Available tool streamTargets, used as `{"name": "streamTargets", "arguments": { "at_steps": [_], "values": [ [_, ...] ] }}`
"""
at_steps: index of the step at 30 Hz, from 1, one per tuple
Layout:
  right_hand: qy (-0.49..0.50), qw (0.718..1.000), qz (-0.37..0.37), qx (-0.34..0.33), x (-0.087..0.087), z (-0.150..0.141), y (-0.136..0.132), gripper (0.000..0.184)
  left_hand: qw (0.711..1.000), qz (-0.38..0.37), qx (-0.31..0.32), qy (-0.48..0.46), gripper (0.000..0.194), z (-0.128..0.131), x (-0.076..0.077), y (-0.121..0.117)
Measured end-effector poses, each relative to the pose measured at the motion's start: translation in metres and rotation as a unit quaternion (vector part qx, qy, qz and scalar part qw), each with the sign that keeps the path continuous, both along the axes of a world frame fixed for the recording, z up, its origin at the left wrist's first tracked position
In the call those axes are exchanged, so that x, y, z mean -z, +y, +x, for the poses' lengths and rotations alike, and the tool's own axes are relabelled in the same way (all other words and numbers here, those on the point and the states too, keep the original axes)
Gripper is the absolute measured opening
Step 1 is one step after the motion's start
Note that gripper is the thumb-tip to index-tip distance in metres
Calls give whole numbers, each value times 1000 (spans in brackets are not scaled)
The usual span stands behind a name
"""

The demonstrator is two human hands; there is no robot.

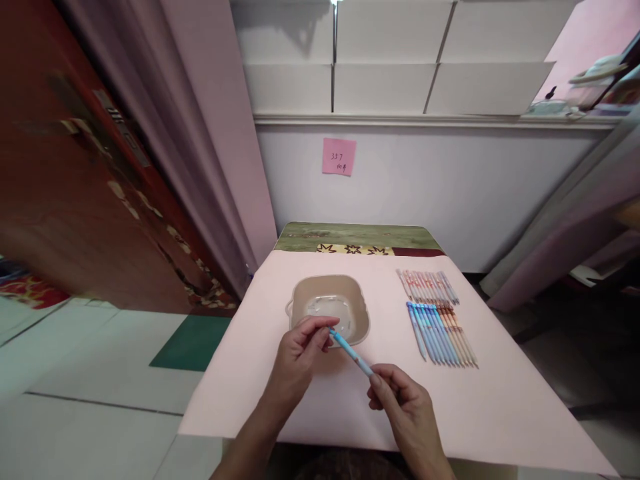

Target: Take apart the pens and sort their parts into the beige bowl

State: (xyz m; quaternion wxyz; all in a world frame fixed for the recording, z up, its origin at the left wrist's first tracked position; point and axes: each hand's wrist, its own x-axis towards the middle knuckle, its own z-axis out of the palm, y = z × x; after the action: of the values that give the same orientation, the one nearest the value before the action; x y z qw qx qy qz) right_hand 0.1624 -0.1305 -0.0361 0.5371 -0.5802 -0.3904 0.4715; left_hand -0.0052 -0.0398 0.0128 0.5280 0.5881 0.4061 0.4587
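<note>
Bottom edge: one dark shape sits between the two arms, cut off, so I can't tell what it is.
Right hand: one hand, fingers closed on the near end of the pen; some fingers are tucked out of sight.
Left hand: one hand, a little farther off, thumb and fingers pinching the far end.
Blue pen: one pen, slanting between the two hands; the fingers hide both its ends.
Pink sheet: one big sheet under everything, spreading past both hands.
Tub: one beige tub, just beyond the left hand, which hides part of its near side; the shiny bottom is hard to make out.
Near pen row: one row of blue and brown pens, beyond the right hand and to its right; they lie too close to count surely.
Far pen row: one row of pale, pinkish pens, just behind, too blurry to count.
Table end: one green strip, past the tub, with three star shapes below it, partly covered.
Sticky note: one pink note, far ahead of both hands; the small writing is hard to read.
</note>
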Motion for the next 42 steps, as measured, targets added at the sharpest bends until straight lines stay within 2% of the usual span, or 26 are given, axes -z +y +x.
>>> {"name": "streamTargets", "arguments": {
  "at_steps": [7,12,17,21,26,31,34,36,39,42],
  "values": [
    [-7,1000,1,-21,-1,-11,-1,37,991,93,16,93,22,-15,-5,-6],
    [-13,1000,1,-29,-4,-14,-4,37,969,175,44,168,23,-23,-15,-8],
    [-12,999,8,-42,-1,-17,-7,38,958,202,70,193,29,-24,-20,-13],
    [-31,997,13,-63,6,-16,-6,35,966,169,29,192,37,-19,-13,-19],
    [-119,989,13,-85,9,-13,-4,27,978,126,-3,166,39,-7,9,-21],
    [-193,979,15,-59,13,-7,-4,20,973,130,12,189,38,6,25,-17],
    [-189,980,19,-55,18,-2,-5,21,968,145,12,205,40,16,25,-15],
    [-199,979,28,-38,22,4,-4,24,957,182,-26,224,47,21,22,-15],
    [-239,970,30,29,29,27,5,27,931,248,-94,252,56,29,17,-16],
    [-326,939,10,111,38,60,24,29,919,281,-85,263,50,36,19,-21]
  ]
}}
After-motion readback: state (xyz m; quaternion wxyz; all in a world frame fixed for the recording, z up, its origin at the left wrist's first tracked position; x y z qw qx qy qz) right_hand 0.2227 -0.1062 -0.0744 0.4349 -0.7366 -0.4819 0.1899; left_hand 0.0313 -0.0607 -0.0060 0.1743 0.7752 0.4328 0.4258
